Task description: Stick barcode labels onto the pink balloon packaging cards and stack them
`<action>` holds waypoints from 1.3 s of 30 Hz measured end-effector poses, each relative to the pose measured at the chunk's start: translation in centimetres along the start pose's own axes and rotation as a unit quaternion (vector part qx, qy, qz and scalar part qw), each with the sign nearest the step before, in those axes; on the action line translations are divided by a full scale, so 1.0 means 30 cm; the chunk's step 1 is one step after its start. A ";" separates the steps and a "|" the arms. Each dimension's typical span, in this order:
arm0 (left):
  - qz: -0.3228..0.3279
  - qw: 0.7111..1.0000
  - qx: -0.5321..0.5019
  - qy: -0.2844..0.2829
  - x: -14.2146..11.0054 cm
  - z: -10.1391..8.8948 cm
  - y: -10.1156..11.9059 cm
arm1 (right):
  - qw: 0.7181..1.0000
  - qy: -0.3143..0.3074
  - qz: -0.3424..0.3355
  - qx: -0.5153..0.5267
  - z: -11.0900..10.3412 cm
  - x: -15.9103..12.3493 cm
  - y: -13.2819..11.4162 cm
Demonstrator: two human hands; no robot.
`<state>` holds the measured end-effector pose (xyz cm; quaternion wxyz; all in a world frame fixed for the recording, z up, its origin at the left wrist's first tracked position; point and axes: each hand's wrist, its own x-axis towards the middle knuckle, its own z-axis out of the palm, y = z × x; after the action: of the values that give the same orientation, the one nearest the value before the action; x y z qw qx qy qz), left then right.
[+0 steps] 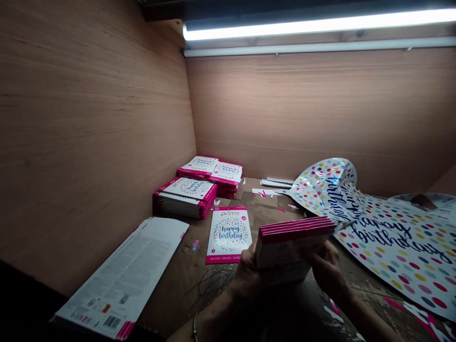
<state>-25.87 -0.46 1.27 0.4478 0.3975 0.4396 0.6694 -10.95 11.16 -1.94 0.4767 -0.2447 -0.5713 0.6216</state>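
Both hands (249,278) on balloon packets (294,242)

Worn brown wooden surface (171,289): three stacks of pink-edged balloon packets (185,197) near the back corner, one loose packet (228,235) face up in front, barcoded printed card (121,278) near left, white strips (277,183) at back, polka-dot foil balloon (399,251) spread right.
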 end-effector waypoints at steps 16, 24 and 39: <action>0.022 0.997 0.069 -0.024 -0.005 -0.006 -0.024 | 0.999 0.045 -0.028 -0.003 -0.007 -0.019 0.013; 0.003 0.996 0.064 -0.061 -0.009 -0.007 -0.024 | 0.997 0.066 -0.043 -0.021 0.003 -0.028 0.015; 0.045 0.983 0.168 -0.065 -0.003 -0.022 -0.048 | 0.969 0.071 -0.186 -0.149 -0.030 -0.055 -0.146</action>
<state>-26.09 -0.39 -0.31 0.3718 0.5292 0.4970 0.5785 -8.13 9.68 1.59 0.5817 -0.2464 -0.6574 0.4108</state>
